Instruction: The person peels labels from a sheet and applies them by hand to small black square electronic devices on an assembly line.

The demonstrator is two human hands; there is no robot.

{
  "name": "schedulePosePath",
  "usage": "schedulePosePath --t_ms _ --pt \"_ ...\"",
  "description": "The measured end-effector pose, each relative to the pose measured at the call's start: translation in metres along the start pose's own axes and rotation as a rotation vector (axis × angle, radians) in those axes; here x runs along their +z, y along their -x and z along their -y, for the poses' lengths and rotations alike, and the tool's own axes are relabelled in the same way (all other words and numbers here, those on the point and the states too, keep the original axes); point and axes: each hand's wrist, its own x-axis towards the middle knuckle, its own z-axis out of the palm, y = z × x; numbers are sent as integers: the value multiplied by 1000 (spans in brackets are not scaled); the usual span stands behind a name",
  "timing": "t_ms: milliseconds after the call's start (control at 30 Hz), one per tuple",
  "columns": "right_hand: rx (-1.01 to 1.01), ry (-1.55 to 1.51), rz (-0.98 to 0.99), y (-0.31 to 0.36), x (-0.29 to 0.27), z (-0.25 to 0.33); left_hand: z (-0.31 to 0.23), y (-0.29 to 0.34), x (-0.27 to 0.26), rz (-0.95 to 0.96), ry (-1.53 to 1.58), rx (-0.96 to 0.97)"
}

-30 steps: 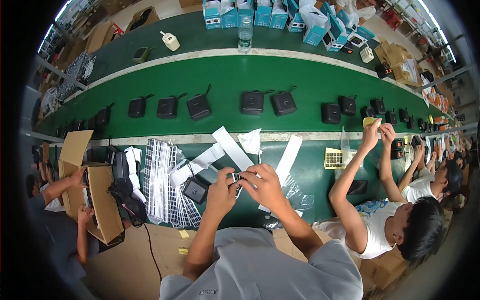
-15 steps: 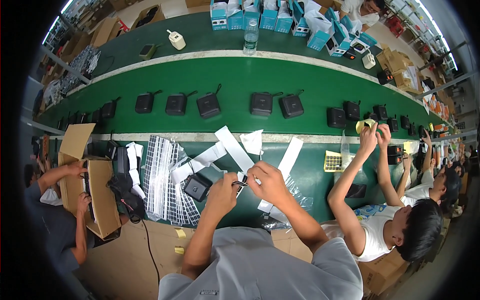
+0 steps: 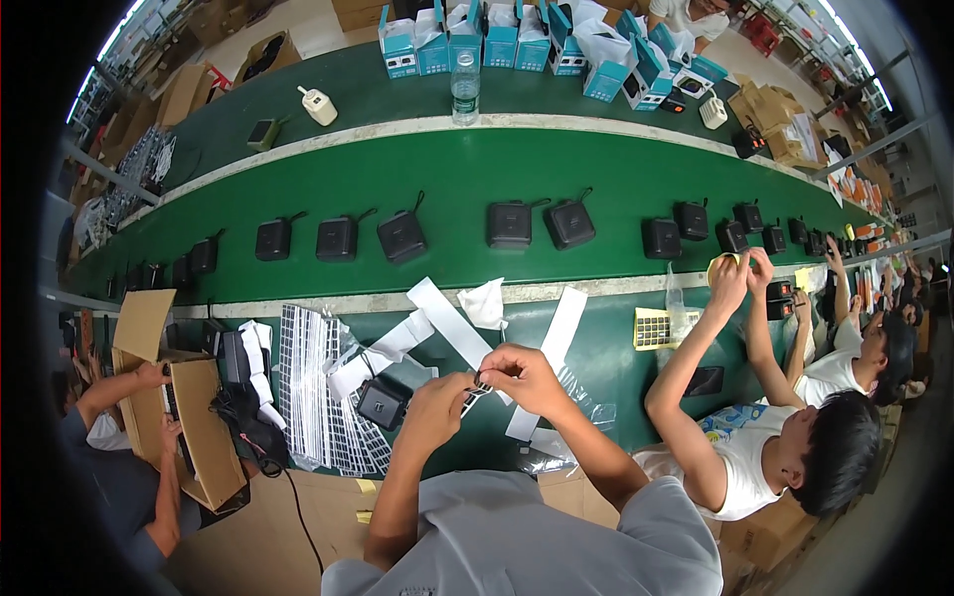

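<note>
My left hand (image 3: 435, 411) pinches a short strip of black labels on white backing (image 3: 477, 397), held above the workbench in front of me. Close against it, my right hand (image 3: 527, 377) has thumb and forefinger pressed together at the strip's upper end; whether a loose label is between those fingertips is hidden. Just left of my left hand lies a black box-shaped device (image 3: 384, 401) with a strap. Beyond it, long sheets of black labels (image 3: 316, 387) are fanned out on clear plastic. White paper strips (image 3: 449, 320) lie past my hands.
A green conveyor belt (image 3: 616, 283) runs across, carrying several black devices (image 3: 510, 225). At left a person's hands hold an open cardboard box (image 3: 204, 427). At right a co-worker's raised hands (image 3: 740, 278) hold something yellow. A water bottle (image 3: 465, 89) stands beyond the belt.
The whole view has shifted, so the bench appears lower. My right fingertips have come closer to my left hand, and the label strip is tilted more steeply downward.
</note>
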Motion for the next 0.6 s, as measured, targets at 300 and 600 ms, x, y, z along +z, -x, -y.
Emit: schedulePosePath --t_ms 300,600 --pt "-8 -22 -474 -103 -65 -19 21 -20 16 -137 84 -282" --pt "46 468 -794 -206 -129 -53 47 -17 15 -156 185 -445"
